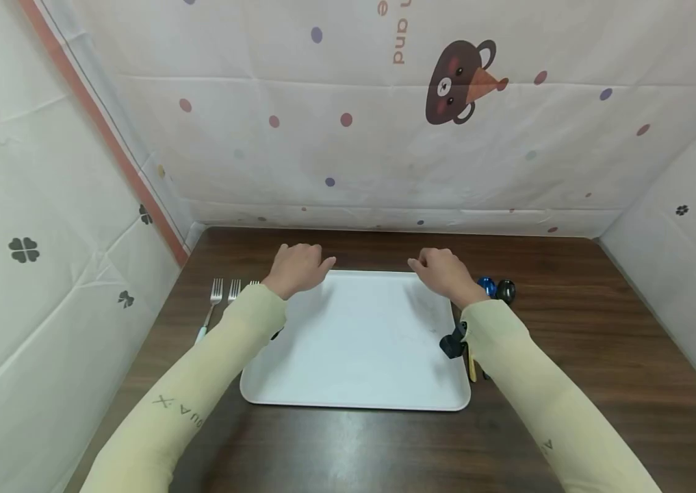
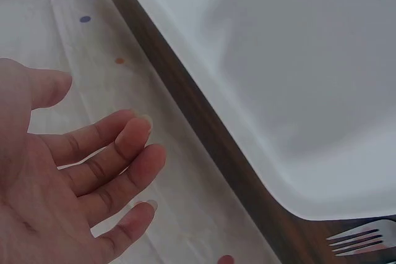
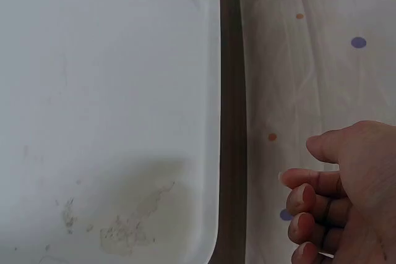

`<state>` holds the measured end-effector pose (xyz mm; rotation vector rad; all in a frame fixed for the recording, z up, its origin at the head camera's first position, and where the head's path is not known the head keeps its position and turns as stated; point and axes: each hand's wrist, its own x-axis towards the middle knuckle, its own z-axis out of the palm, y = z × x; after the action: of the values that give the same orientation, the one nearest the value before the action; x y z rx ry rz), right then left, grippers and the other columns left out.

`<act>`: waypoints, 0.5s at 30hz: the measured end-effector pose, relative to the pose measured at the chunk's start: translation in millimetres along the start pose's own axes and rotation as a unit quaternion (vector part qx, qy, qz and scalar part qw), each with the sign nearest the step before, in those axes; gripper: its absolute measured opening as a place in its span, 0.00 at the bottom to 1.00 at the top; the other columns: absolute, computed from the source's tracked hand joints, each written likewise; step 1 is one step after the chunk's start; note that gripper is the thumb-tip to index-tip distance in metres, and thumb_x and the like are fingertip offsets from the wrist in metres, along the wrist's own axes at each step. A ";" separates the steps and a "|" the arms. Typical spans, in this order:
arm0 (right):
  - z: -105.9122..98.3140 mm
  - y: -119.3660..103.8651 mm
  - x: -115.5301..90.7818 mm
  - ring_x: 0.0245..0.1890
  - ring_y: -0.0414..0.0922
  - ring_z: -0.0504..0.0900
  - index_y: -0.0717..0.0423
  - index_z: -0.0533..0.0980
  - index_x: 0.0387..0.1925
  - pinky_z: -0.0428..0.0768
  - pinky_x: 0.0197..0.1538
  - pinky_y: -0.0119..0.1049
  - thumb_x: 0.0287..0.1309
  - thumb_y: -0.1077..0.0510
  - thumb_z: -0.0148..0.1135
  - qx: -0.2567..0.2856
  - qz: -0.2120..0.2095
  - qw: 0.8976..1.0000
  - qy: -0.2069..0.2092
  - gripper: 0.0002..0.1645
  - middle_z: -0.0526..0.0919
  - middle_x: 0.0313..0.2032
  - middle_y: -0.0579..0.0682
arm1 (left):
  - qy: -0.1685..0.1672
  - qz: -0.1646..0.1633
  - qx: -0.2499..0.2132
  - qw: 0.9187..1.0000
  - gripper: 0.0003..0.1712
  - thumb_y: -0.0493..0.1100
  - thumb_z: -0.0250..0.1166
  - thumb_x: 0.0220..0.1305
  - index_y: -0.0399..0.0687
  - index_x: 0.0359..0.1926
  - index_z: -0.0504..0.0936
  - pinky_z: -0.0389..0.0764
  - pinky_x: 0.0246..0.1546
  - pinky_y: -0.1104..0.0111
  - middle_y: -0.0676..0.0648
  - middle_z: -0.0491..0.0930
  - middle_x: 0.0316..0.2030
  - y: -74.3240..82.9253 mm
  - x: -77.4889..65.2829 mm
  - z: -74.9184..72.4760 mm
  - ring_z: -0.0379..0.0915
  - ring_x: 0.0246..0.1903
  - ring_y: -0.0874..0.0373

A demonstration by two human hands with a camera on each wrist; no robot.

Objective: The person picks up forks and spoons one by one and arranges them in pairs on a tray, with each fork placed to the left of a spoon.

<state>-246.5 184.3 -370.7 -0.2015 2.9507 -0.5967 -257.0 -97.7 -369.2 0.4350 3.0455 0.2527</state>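
A white rectangular tray (image 1: 354, 342) lies flat on the dark wooden table. Over its far left corner hovers my left hand (image 1: 300, 269), its fingers loosely bent around nothing in the left wrist view. My right hand (image 1: 444, 274) hangs over the far right corner, and the right wrist view shows its fingers (image 3: 302, 197) relaxed and half curled with nothing in them. Left of the tray, a fork (image 1: 216, 291) has its tines pointing away from me; other forks beside it are partly covered by my left sleeve.
Right of the tray, a blue rounded utensil head (image 1: 486, 285) and a black one (image 1: 506, 292) show past my right wrist. A gold-coloured handle (image 1: 472, 364) sticks out beneath that sleeve. Patterned white cloth (image 1: 348, 157) hangs behind the table and along both sides.
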 end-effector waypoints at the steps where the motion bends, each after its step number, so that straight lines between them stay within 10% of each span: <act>1: 0.5 1.8 0.0 0.30 0.48 0.74 0.61 0.76 0.43 0.71 0.32 0.36 0.72 0.47 0.48 -0.002 0.003 1.000 -0.001 0.21 0.80 0.32 0.55 | -0.002 -0.002 0.002 1.000 0.29 0.59 0.47 0.72 0.40 0.53 0.78 0.68 0.56 0.50 0.42 0.83 0.44 -1.0 -0.7 0.8 0.77 0.44 0.48; 15: 6.2 31.9 -2.4 0.30 0.48 0.76 0.66 0.77 0.50 0.73 0.30 0.36 0.71 0.47 0.47 -0.027 0.026 0.999 -0.021 0.26 0.82 0.37 0.59 | 0.002 -0.017 -0.002 1.000 0.25 0.57 0.52 0.71 0.40 0.46 0.81 0.71 0.52 0.51 0.43 0.83 0.35 -13.7 -8.4 14.3 0.76 0.36 0.50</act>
<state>-246.7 211.5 -388.7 -0.1399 2.9233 -0.5012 -251.5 -110.9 -385.3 0.3819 3.0530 0.2597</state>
